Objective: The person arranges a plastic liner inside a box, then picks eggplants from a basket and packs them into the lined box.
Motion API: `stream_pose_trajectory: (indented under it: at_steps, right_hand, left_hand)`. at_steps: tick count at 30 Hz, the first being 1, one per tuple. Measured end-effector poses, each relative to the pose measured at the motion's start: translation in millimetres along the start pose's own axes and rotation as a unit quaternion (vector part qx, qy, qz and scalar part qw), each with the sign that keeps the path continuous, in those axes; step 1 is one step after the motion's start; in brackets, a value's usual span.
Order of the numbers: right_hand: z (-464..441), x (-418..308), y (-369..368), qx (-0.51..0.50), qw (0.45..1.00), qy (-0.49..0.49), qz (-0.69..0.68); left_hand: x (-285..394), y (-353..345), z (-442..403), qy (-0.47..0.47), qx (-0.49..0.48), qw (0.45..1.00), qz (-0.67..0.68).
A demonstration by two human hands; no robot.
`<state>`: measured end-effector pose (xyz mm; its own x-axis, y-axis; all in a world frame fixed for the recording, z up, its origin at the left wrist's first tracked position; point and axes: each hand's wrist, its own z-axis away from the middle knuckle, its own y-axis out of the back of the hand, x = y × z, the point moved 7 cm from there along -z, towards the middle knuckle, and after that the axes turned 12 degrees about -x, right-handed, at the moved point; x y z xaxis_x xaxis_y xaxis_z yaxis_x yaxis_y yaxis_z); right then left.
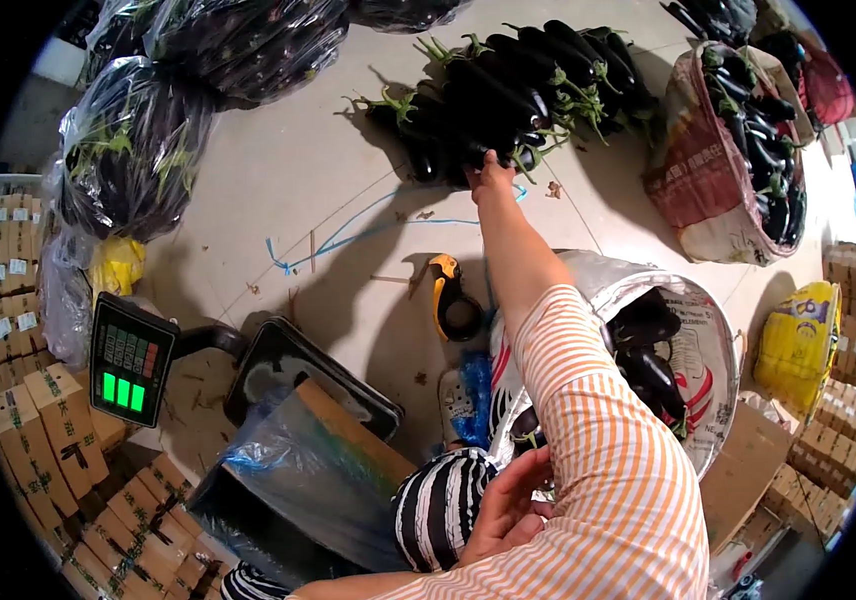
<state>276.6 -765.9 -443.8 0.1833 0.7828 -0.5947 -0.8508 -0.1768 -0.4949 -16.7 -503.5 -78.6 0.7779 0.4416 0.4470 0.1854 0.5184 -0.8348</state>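
My right hand (492, 176) is stretched forward to the near edge of an eggplant pile (538, 75) on the floor. Its thumb shows against a dark eggplant (483, 140); the other fingers are mostly hidden, and the hand looks closed on it. My left hand (504, 508) rests low by my striped knee (438, 505), partly covered by my right sleeve. Its fingers are loosely curled and apart, with nothing visible in them. Right beside my arm stands an open white sack (713, 370) with several eggplants (648, 370) inside.
A scale with a lit display (130, 355) and black platform (258, 365) stands left, near clear plastic (298, 460). A yellow-black tape dispenser (442, 285) and blue strap (378, 228) lie on the floor. Around are bagged eggplants (138, 150), a full sack (683, 180), a yellow bag (793, 345) and cartons (63, 400).
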Motion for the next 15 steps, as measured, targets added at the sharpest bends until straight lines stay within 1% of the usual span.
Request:
stream_pose_trajectory:
  at_steps: [1,4,5,8,10,11,14,15]
  right_hand:
    - [-0.2,0.6,-1.8,0.010,1.000,0.006,0.013]
    - [10.3,-0.1,-5.5,0.043,0.998,-0.030,0.033]
    - [18.8,-2.1,-6.4,0.067,0.997,-0.010,0.030]
    - [-9.6,33.4,0.0,-0.119,0.988,-0.101,0.006]
    - [42.3,21.8,-12.1,-0.167,0.969,-0.178,0.019]
    - [76.4,2.1,-15.1,-0.135,0.971,-0.182,0.078]
    - [81.2,-21.2,3.7,-0.103,0.973,-0.151,0.141]
    - [77.3,-25.8,10.9,-0.112,0.977,-0.148,0.109]
  left_hand:
    - [-0.1,0.5,0.6,0.000,0.003,1.000,-0.002]
    - [-2.1,0.1,4.8,-0.001,0.001,1.000,-0.001]
    - [-2.2,-0.8,5.3,-0.002,-0.006,1.000,0.000]
    - [-3.5,-7.8,10.5,0.020,-0.028,0.999,-0.024]
    - [-9.3,-10.9,15.3,0.031,-0.051,0.998,-0.029]
    - [-12.4,-12.1,17.6,0.036,-0.063,0.997,-0.034]
    - [-23.9,-18.5,25.1,0.061,-0.076,0.994,-0.039]
    - [-26.5,-20.8,27.3,0.067,-0.071,0.995,-0.030]
